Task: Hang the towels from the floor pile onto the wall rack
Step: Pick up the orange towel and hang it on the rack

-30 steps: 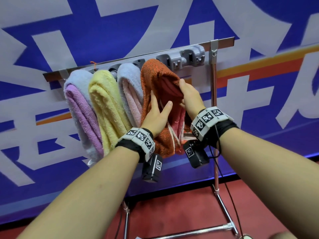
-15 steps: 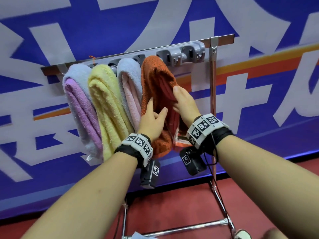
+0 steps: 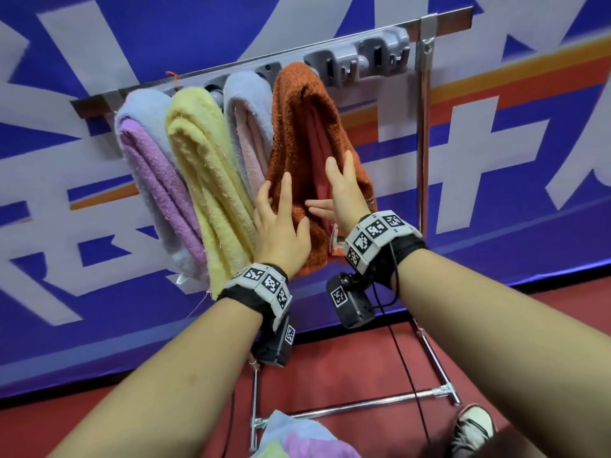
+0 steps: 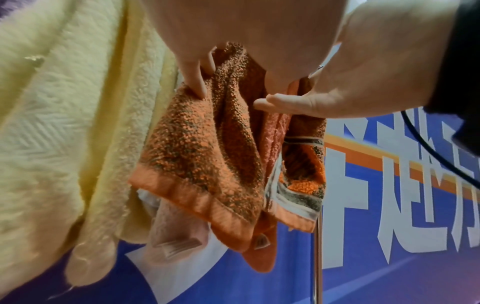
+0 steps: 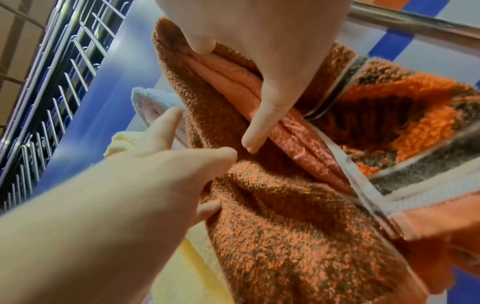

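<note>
both hands slid lower on orange towel, fingers straight.

Nubby terry orange towel, shiny metal rack

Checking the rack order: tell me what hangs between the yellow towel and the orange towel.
One towel, pale blue outside and pink inside, hangs between the yellow towel and the orange towel, as the head view shows.

four towels are hanging side by side on the rack, a pile lying on the floor below them.
</note>
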`<move>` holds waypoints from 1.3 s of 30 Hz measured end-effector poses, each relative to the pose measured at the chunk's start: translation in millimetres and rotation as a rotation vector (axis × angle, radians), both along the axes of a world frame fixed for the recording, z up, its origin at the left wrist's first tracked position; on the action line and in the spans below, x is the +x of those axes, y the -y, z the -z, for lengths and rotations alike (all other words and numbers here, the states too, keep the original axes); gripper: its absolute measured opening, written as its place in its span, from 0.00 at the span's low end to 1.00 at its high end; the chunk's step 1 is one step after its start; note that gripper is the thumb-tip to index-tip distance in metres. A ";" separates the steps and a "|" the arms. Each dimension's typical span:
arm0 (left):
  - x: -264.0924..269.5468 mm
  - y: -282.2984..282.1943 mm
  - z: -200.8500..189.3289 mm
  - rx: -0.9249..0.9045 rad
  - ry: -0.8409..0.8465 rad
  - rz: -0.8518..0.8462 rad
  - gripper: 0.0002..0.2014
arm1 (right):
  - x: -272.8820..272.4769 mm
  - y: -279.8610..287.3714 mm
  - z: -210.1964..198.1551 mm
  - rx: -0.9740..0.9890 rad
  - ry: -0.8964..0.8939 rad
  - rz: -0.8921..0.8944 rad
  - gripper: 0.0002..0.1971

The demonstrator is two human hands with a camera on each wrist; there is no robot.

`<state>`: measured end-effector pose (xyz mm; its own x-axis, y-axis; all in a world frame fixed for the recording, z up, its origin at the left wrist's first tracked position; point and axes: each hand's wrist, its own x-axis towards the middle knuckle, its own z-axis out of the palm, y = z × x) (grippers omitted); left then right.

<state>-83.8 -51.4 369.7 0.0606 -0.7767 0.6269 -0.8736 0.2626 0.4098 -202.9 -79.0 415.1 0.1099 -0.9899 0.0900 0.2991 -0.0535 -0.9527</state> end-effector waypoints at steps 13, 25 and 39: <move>-12.7 20.9 3.8 0.074 0.069 -0.070 0.41 | -24.8 19.9 8.0 -0.147 -0.282 0.298 0.28; -74.2 43.0 -1.8 0.185 0.382 -0.112 0.35 | -87.8 23.9 -20.0 -0.319 -0.494 0.410 0.22; -35.8 46.2 10.7 0.184 0.471 -0.094 0.22 | -75.7 27.0 -9.9 -0.292 -0.511 0.402 0.28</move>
